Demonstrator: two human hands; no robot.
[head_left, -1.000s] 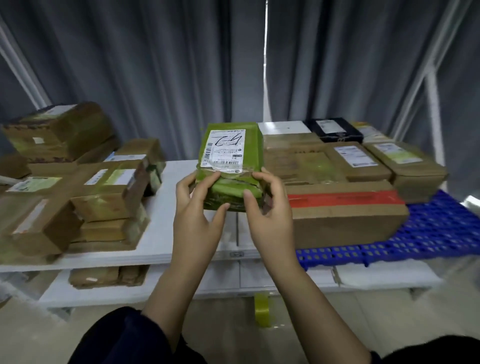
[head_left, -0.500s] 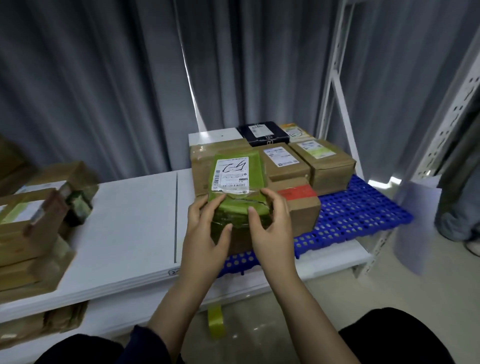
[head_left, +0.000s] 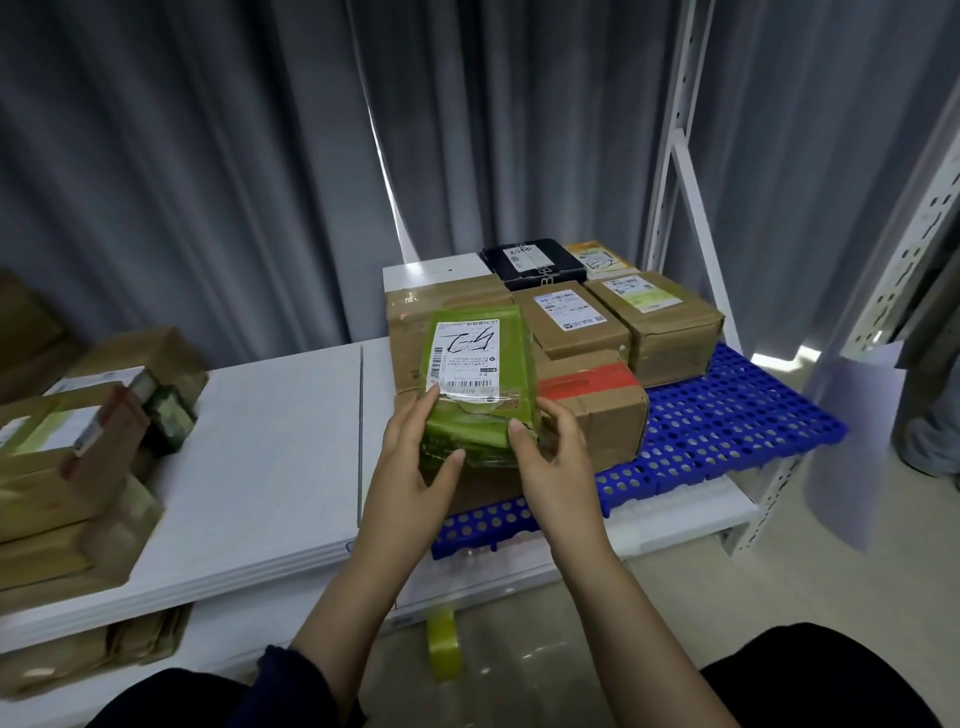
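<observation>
While both hands are holding it from opposite sides, the green parcel (head_left: 480, 384) is sitting squarely between the fingers, its near end wrapped in clear film and its far end reaching out past the fingertips toward the curtain (head_left: 208, 156). The left hand (head_left: 415, 467) is gripping the parcel's left edge, its fingers (head_left: 422, 410) curling up along that side while the thumb is pressing on the near, film-covered face. The right hand (head_left: 558, 462) is doing the same on the right edge, its fingers (head_left: 561, 415) wrapping round the side and its thumb lying across the near corner. A white label (head_left: 466, 358) with handwritten marks is facing up on the parcel, just beyond the left fingertips. Beneath and beyond the fingers, brown boxes (head_left: 447, 306) are standing packed together on a blue perforated mat (head_left: 727, 421); whether the parcel is touching the box under it cannot be told. Just to the right of the right fingers, a brown box with red tape (head_left: 597, 410) is lying close against the knuckles. Farther beyond the fingers, a black box (head_left: 532, 262) is sitting at the back of the group. Well to the left of the left fingers, across the white worktop (head_left: 260, 441), a pile of brown boxes (head_left: 62, 467) is resting. Below the wrists, a yellow-green roll of tape (head_left: 444, 644) is standing on edge on the floor.
</observation>
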